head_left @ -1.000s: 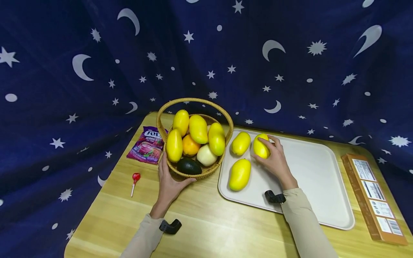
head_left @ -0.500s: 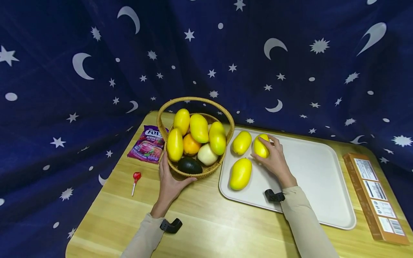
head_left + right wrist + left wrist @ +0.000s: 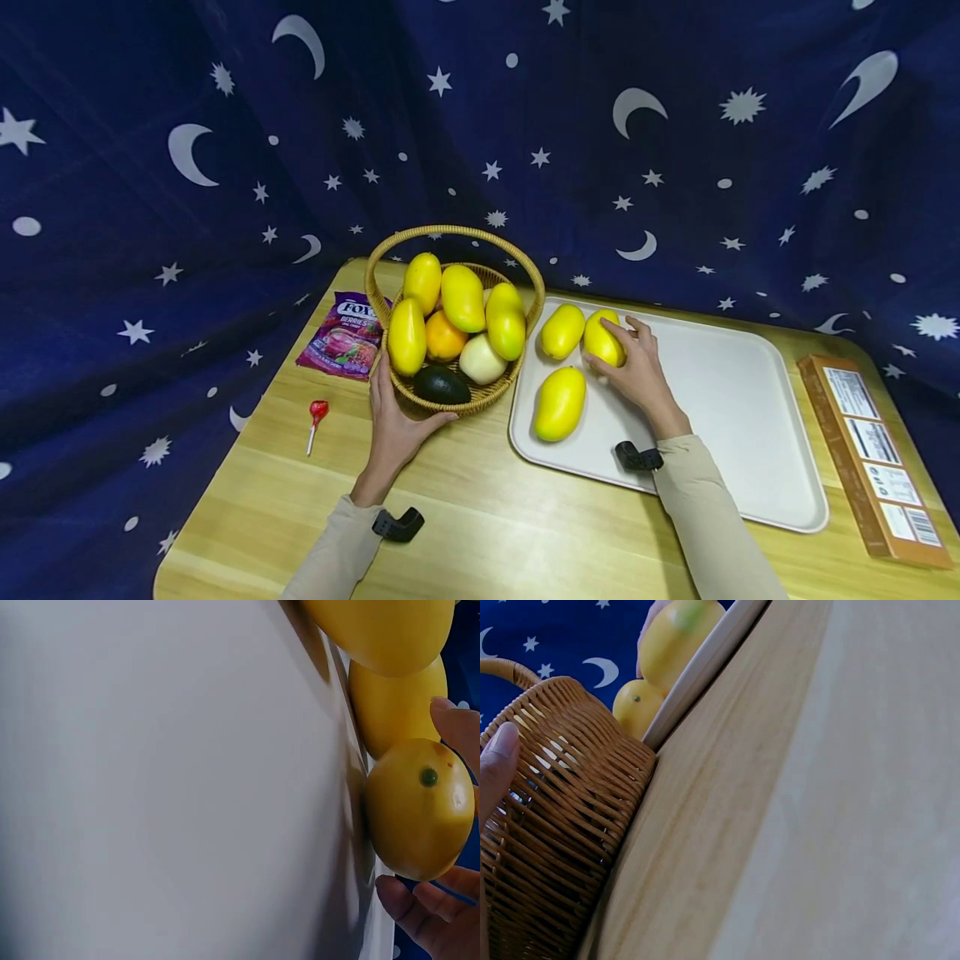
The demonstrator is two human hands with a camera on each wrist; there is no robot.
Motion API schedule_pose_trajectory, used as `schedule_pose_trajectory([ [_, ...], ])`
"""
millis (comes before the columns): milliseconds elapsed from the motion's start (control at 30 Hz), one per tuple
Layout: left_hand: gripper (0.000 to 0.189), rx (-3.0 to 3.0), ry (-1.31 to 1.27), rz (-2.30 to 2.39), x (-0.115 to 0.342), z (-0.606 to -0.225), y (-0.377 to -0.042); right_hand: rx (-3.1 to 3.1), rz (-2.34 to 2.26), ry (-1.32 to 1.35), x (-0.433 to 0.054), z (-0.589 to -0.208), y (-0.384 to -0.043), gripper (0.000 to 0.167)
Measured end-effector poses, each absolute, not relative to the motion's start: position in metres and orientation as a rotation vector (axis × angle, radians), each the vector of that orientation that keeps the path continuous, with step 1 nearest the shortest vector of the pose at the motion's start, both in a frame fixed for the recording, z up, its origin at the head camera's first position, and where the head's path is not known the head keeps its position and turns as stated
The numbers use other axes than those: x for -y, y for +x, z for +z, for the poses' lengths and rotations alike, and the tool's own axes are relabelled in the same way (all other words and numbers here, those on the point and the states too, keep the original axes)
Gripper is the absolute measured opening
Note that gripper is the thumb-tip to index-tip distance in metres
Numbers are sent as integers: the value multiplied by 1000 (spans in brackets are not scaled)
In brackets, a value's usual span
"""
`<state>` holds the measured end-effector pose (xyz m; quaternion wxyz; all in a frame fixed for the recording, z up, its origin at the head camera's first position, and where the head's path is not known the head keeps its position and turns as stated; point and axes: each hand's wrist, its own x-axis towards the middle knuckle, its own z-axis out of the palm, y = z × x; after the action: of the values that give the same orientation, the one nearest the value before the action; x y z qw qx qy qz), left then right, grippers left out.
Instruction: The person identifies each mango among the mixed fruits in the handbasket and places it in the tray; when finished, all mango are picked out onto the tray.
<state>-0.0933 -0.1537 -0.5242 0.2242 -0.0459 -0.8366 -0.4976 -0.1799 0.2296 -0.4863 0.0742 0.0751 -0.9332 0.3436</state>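
My left hand [image 3: 397,437] rests its outstretched fingers and thumb against the near left side of a wicker basket [image 3: 474,408]. Mangoes, an orange [image 3: 444,340], a dark avocado [image 3: 441,385] and a pale round fruit [image 3: 482,361] fill the basket. In the left wrist view the thumb [image 3: 499,761] lies on the woven wall. On the white tray [image 3: 720,417], my right hand [image 3: 641,375] is spread around a yellow mango [image 3: 420,814]; the right wrist view has gaps between the digits and the fruit. Two more mangoes lie left of it, one behind [image 3: 562,332], one in front [image 3: 560,404].
A purple candy bag [image 3: 343,337] lies left of the basket, with a red lollipop [image 3: 317,412] in front of it. A long brown box [image 3: 873,458] flanks the tray's right side. Behind the table hangs a dark blue star-patterned cloth [image 3: 480,108].
Over the last half second the mango by my right hand has shifted slightly left, towards the back mango, and tilted. The right fingers have loosened around it. My left hand has stayed at the basket.
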Motion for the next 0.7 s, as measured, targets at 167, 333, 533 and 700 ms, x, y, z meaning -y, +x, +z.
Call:
schedule_pose_trajectory([
  [167,140,2308,-125,-1387,154,-526,-92,2747,954,227,-226,-476,-170,62],
  [333,139,2305,-137,-1387,154,-525,-93,2573,920,355,-211,-449,-153,54],
  [533,138,2296,-136,-1389,155,-523,-93,2438,1004,673,-170,-431,-137,57],
  [700,139,2298,-143,-1382,155,-523,-93,2426,1017,818,-136,-435,-130,56],
])
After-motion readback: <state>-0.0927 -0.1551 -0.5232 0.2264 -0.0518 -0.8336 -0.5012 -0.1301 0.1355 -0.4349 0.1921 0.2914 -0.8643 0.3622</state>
